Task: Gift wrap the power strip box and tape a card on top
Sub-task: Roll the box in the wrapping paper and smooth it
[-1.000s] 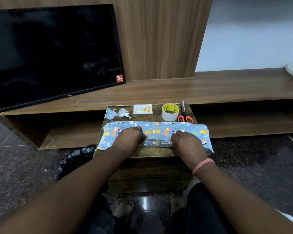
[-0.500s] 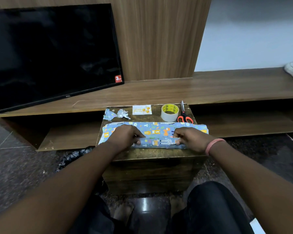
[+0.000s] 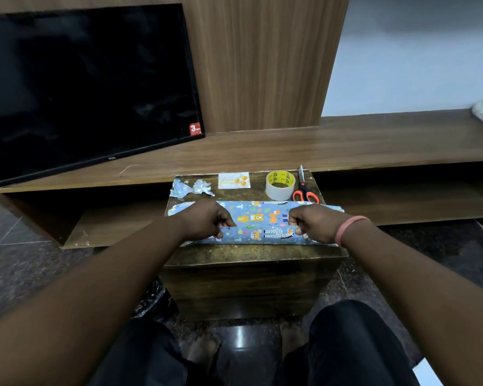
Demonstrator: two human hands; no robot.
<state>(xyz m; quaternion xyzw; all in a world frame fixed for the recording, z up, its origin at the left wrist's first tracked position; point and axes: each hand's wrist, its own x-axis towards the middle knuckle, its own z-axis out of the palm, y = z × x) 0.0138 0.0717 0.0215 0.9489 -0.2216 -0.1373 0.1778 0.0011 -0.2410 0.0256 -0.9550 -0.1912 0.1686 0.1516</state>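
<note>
Running left to right across the small table, the wrapped box is pinched by both hands (paper edge); left hand and right hand are equally near; tape roll lies beyond, nearer the right.

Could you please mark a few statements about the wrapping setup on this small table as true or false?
1. Both hands are pinching the wrapping paper. True: the left hand and right hand each grip its near fold.
2. The card is already taped on top of the package. False: it lies loose at the back of the table.
3. The tape roll stands between the card and the scissors. True.
4. The scissors have blue handles. False: they are orange-red.
5. Two crumpled paper scraps lie right of the scissors. False: they lie left of the card.
</note>
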